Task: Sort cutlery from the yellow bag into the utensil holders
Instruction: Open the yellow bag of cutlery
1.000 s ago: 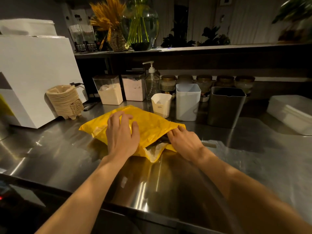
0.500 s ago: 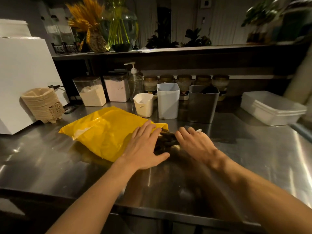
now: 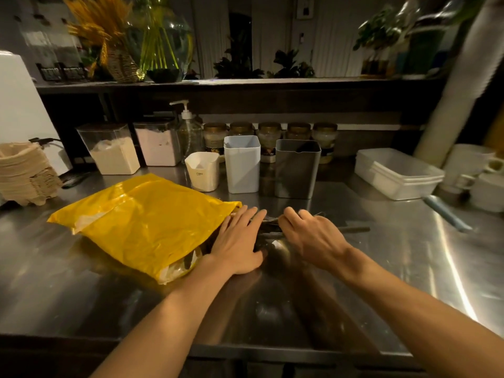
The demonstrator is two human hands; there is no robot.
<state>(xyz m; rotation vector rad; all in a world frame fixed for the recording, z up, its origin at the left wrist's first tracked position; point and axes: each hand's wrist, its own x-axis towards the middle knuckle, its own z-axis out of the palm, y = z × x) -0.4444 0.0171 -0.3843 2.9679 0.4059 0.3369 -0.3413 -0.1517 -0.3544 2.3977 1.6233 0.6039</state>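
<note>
The yellow bag [image 3: 144, 222] lies flat on the steel counter, its open mouth facing right. My left hand [image 3: 240, 241] rests flat with straight fingers at that mouth, partly on a dark pile of cutlery [image 3: 268, 227] that spills out between my hands. The fingers of my right hand [image 3: 311, 236] curl over the right side of the pile, and a dark handle [image 3: 354, 229] sticks out from under it to the right. Behind stand three holders in a row: a small cream one [image 3: 203, 174], a taller white one [image 3: 242, 165] and a grey one [image 3: 296, 169].
Two clear bins of powder [image 3: 109, 151], a pump bottle [image 3: 188, 132] and a row of jars [image 3: 270, 132] line the back. A stack of paper trays [image 3: 24, 173] sits at the left. White tubs [image 3: 395, 173] and mugs [image 3: 482, 184] crowd the right.
My left hand slid from the top of the bag to its mouth. My right hand drew dark cutlery out of the bag to the right. The view panned right.
</note>
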